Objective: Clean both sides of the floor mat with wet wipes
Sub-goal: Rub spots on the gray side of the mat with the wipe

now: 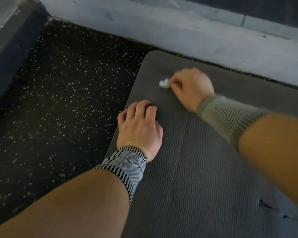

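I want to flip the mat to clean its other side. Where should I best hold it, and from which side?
Probably grip the mat at its rounded far-left corner, coming from the speckled floor side. That edge lies free, while the far edge runs close along the wall base. The left hand already rests near it.

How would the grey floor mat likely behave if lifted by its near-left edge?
The floor mat would probably flop and bend, since it looks thin and lies flat on the speckled floor. Its ribbed surface likely resists slipping under the left hand. A tear suggests soft material that could rip further.
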`<action>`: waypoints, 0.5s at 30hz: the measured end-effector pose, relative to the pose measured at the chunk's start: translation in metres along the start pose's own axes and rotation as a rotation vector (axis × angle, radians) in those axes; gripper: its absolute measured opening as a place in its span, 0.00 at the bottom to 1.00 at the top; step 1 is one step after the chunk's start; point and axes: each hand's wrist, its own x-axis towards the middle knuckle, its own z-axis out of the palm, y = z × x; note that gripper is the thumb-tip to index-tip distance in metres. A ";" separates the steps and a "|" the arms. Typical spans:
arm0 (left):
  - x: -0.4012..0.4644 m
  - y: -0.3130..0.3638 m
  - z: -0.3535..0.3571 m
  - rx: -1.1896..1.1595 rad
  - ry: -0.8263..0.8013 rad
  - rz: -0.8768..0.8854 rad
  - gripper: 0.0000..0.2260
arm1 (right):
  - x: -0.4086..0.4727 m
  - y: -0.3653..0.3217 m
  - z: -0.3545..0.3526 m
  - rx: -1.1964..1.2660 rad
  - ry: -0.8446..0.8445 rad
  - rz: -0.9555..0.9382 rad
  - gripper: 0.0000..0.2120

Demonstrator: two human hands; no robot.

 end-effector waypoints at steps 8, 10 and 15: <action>0.000 -0.001 -0.002 -0.007 -0.013 -0.003 0.20 | 0.007 -0.006 0.012 -0.003 0.071 0.139 0.10; 0.000 0.000 -0.002 -0.001 -0.016 -0.003 0.20 | -0.001 -0.006 0.006 0.008 0.028 0.069 0.10; -0.001 0.000 -0.002 0.013 -0.004 0.013 0.20 | 0.072 0.015 0.005 -0.088 0.051 0.344 0.13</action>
